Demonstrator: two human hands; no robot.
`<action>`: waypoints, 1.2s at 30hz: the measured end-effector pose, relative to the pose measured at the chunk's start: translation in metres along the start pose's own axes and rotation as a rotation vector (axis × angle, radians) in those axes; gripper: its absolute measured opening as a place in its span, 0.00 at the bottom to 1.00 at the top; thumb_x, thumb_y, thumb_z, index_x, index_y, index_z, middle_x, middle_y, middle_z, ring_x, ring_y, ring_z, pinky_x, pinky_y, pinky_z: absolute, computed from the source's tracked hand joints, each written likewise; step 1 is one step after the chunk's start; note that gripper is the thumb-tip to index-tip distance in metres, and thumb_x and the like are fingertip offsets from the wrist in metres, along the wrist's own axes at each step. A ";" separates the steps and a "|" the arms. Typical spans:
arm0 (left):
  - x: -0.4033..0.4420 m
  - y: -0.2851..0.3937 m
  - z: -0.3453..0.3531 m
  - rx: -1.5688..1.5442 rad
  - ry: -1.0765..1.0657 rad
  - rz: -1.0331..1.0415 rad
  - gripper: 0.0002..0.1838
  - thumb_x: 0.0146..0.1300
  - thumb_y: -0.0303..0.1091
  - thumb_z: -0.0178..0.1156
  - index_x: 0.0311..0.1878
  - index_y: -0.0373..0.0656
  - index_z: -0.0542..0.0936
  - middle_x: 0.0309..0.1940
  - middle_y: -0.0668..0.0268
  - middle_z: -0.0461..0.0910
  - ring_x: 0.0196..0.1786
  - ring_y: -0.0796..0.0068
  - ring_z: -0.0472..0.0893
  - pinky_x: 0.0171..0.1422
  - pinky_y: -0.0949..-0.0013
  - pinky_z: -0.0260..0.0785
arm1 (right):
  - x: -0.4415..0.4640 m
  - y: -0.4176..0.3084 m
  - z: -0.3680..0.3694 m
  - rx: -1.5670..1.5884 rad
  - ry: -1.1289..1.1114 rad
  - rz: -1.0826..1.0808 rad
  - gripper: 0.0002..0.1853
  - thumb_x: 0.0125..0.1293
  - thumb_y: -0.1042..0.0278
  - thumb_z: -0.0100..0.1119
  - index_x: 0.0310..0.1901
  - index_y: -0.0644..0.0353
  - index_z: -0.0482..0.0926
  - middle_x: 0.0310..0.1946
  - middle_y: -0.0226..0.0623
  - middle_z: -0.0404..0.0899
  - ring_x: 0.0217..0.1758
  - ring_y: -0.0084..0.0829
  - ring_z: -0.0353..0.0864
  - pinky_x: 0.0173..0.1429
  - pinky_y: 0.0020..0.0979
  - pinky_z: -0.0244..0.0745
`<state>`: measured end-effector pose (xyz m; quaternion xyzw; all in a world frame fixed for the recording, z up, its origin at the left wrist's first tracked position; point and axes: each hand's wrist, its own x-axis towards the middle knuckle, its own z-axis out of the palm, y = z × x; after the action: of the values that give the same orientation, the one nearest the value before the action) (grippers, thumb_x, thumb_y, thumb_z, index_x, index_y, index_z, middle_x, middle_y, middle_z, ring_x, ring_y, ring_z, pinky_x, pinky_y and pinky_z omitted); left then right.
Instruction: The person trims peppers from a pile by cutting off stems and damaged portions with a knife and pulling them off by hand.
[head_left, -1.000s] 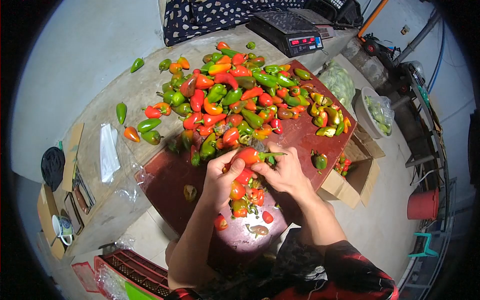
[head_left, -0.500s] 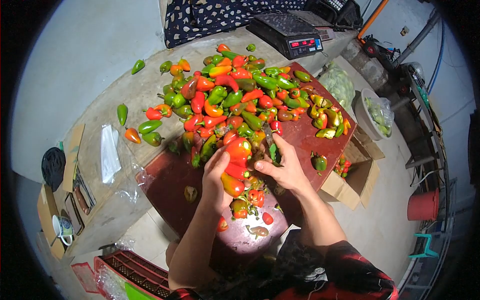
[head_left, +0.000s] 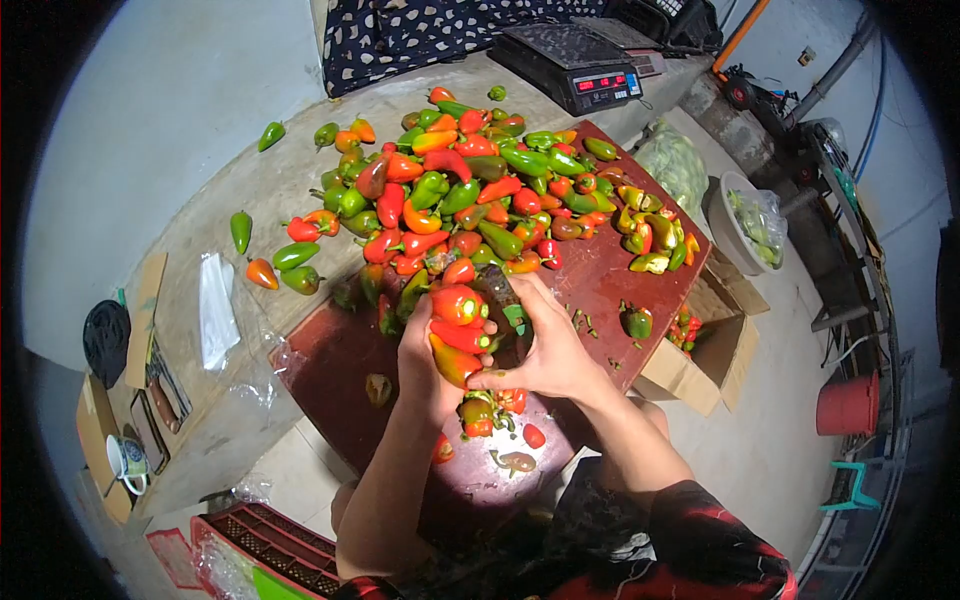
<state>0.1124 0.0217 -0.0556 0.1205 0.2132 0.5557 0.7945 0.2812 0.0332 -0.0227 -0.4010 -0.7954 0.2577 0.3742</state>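
Note:
My left hand (head_left: 425, 350) is wrapped round several red and orange peppers (head_left: 458, 305), stacked with their pale cut ends toward my right hand. Its fingers are mostly hidden behind them. My right hand (head_left: 545, 350) is closed on a dark, knife-like blade (head_left: 497, 290), its handle hidden in the palm; a bit of green (head_left: 515, 318) shows beside it. The right thumb presses at the lowest, orange-yellow pepper (head_left: 452, 362). Under the hands, cut pepper tops (head_left: 478, 412) and scraps lie on a shiny, pinkish surface (head_left: 490, 465).
A big heap of red, green and orange peppers (head_left: 440, 190) covers the far side of the dark red table (head_left: 600, 300). Split peppers (head_left: 655, 235) lie at its right. A cardboard box (head_left: 700, 370) stands beside the table, and a digital scale (head_left: 575, 75) sits behind.
My right hand has moved slightly left and down, its thumb shifting from near the middle of the peppers to the lowest one. The blade has swung left. The left hand still holds its peppers.

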 end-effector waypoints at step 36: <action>0.001 -0.016 0.002 0.263 0.100 0.059 0.20 0.80 0.39 0.46 0.70 0.46 0.65 0.64 0.63 0.71 0.66 0.69 0.72 0.69 0.61 0.68 | -0.003 0.022 0.013 0.357 -0.107 0.190 0.47 0.38 0.73 0.73 0.67 0.62 0.66 0.60 0.40 0.72 0.66 0.34 0.70 0.73 0.37 0.63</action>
<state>0.1275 0.0174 -0.0610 0.2018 0.3199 0.5514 0.7436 0.2818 0.0416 -0.0472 -0.3873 -0.7146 0.4496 0.3703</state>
